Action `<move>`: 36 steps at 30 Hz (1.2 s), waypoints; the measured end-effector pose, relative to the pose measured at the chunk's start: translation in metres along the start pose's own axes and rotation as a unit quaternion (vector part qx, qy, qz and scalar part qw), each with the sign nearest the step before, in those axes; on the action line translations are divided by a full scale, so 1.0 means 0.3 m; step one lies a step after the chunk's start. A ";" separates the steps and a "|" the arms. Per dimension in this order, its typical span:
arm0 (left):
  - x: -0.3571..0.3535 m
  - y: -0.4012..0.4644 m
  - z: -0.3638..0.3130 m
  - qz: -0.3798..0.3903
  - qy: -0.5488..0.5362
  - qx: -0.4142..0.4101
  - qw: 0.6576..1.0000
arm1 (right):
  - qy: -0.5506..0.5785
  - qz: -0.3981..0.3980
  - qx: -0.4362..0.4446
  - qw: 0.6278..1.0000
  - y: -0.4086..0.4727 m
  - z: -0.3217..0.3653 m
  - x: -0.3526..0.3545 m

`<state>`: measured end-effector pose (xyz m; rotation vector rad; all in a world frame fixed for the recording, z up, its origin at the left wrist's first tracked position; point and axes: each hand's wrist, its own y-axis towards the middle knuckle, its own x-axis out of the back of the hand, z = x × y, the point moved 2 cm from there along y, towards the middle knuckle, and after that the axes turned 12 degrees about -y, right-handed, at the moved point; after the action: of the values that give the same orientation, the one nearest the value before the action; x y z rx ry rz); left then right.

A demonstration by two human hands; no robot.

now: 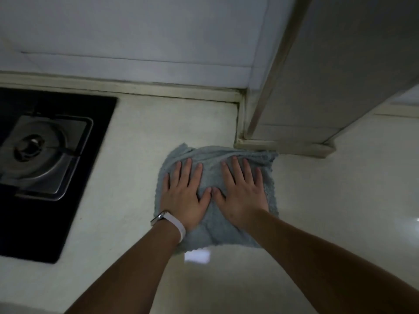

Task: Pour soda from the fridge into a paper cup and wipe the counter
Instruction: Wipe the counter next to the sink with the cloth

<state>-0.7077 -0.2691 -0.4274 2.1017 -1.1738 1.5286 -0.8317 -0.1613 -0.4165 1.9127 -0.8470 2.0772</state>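
Pale stone table (127, 223): we press left hand (183, 198) and right hand (243, 193), fingers spread flat, on a blue-grey terry cloth (215, 232). Wiping seems underway; no soda or cup shows.

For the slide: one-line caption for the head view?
Both hands, left hand and right hand, press a blue-grey cloth flat on the pale counter beside the gas hob.

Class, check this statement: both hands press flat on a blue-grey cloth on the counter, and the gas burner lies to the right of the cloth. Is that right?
Not quite. The head view shows the gas burner to the left of the cloth, not the right. The rest holds: the left hand and right hand press flat on the blue-grey cloth on the counter.
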 end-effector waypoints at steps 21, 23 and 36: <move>-0.037 -0.250 0.064 -0.044 0.019 0.119 0.992 | -0.012 -0.032 0.088 0.996 -0.133 0.172 -0.050; -0.073 -0.300 0.015 -0.050 0.020 0.124 0.991 | -0.008 -0.036 0.097 0.995 -0.187 0.142 -0.065; -0.335 -0.503 -0.462 -0.032 0.024 0.088 0.995 | 0.033 -0.042 0.042 0.998 -0.585 -0.273 -0.175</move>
<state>-0.6965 -0.0412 -0.4288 2.1754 -0.9761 1.6990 -0.8050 0.0376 -0.4188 1.8741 -0.6634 2.1465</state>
